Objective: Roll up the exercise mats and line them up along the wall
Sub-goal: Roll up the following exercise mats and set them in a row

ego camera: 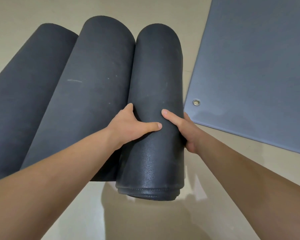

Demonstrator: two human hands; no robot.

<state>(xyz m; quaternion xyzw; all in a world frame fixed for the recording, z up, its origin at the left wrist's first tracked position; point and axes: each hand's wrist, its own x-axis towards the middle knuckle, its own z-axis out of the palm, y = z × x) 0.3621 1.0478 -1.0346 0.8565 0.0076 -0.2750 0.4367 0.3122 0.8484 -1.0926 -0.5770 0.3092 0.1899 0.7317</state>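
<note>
Rolled mat [156,101], dark, rightmost of three: set touching the middle roll [97,84], its near end jutting past its neighbours. Left hand [135,125] and right hand [184,130] clasp its sides, thumbs on top, probably to stop it unwinding while squaring it to the row. Far-left roll [24,87] lies alongside. Flat grey mat [253,66], corner eyelet [196,102], lies unrolled just right. Beige floor [145,219]; wall not discernible.

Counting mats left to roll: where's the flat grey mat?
Head view, upper right: the flat grey mat lies on the floor, right of the held rolled mat.
</note>
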